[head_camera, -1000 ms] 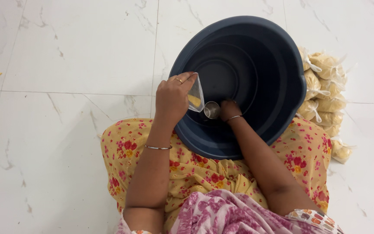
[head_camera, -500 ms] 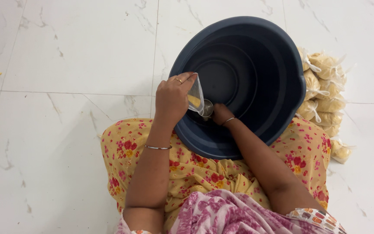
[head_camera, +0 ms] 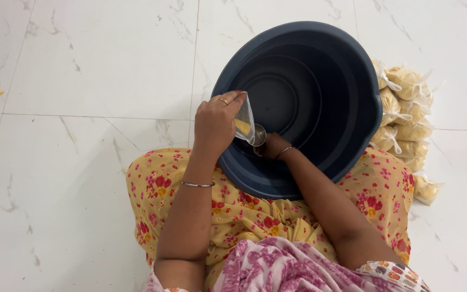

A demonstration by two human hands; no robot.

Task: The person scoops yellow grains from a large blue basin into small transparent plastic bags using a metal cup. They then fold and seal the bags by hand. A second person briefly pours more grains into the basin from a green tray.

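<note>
While seated on the white marble floor (head_camera: 82,81), the person works over a dark blue tub (head_camera: 320,59) resting against the lap. Head view: left hand (head_camera: 214,121) closed round a small clear bag (head_camera: 244,123) w/ some yellow stuff inside, held at the tub's near rim. Right hand (head_camera: 272,147), down inside the tub, grips a small steel cup (head_camera: 259,135) touching the bag's mouth; fingers mostly hidden. Filled, tied bags (head_camera: 406,116) piled just beside the tub, right side.
</note>
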